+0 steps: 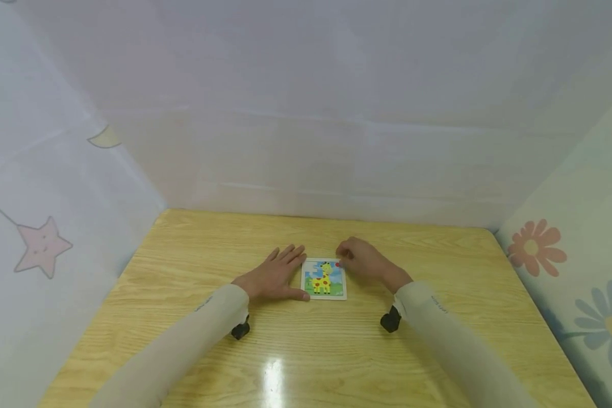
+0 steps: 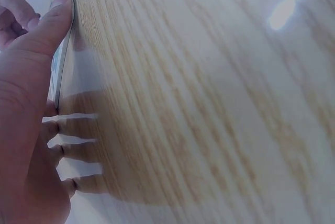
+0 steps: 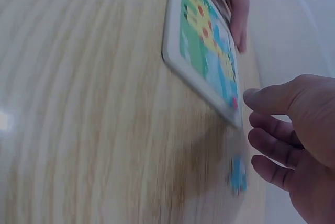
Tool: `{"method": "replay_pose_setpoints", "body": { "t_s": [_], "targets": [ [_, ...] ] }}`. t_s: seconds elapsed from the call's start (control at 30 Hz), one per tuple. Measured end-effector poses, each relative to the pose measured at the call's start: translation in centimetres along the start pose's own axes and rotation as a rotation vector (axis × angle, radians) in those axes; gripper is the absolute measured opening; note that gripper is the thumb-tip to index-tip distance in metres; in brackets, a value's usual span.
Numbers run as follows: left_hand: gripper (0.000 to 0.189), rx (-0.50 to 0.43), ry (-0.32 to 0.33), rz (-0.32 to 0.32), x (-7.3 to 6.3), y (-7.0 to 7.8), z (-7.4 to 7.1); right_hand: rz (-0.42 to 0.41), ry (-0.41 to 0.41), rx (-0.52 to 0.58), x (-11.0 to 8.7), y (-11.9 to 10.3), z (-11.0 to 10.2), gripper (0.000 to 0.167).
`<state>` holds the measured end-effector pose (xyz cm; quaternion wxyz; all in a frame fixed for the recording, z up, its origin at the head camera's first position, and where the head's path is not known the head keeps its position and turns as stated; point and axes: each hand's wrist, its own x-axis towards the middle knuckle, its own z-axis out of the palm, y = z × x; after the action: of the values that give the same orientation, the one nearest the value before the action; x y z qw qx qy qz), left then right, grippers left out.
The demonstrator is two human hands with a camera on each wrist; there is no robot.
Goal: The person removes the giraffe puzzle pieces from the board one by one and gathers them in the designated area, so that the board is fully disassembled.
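A square giraffe jigsaw puzzle [image 1: 328, 288] in a white frame lies flat on the table. Its upper left part shows a pale, knob-edged patch in the head view. My left hand [image 1: 279, 276] lies with spread fingers along the left side, its thumb [image 2: 58, 17] on the frame's edge. Beyond the upper right corner is my right hand [image 1: 365, 260], fingers loosely bent. In the right wrist view nothing shows between its thumb [image 3: 264, 99] and fingers. A small blue puzzle piece [image 3: 238, 174] lies on the wood close to those fingers.
The wooden table [image 1: 306, 351] has a glossy top that reflects light near the front. A pale cloth wall [image 1: 306, 164] rises behind its far edge. More cloth, printed with a star [image 1: 43, 247] and flowers [image 1: 537, 247], stands on both sides.
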<state>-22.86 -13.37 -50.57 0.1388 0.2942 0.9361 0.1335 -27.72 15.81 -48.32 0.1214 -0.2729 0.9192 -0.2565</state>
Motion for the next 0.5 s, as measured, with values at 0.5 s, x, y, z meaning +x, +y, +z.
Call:
{"method": "replay_pose_setpoints", "body": {
  "t_s": [0.5],
  "targets": [
    [0.111,0.009,0.002,0.007,0.1,0.0,0.1,-0.061,-0.271,-0.073,2.7,-4.3,1.4,0.029]
  ]
}}
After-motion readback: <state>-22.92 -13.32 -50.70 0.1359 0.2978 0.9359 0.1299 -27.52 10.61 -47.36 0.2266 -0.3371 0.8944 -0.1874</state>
